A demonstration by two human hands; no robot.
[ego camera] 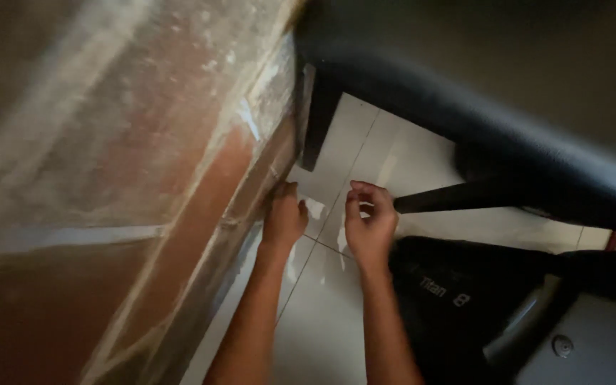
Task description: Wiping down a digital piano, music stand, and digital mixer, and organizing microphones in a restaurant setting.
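White tiled floor (pixel 336 306), left hand (pixel 283 221) at wrapped box (pixel 130 178) edge, right hand (pixel 369 224) beside

place: a room in a home, dim, seen from where I crouch
floor: glossy pale floor tiles (pixel 329 314) with thin grout lines, the sort laid in a living room
seating: a dark padded chair (pixel 465 107) on slim dark legs stands over the tiles to my right
big item: a large brown piece of furniture (pixel 108 185) bundled in clear plastic wrap fills my left side
near me: a black bag (pixel 458 299) lies on the tiles
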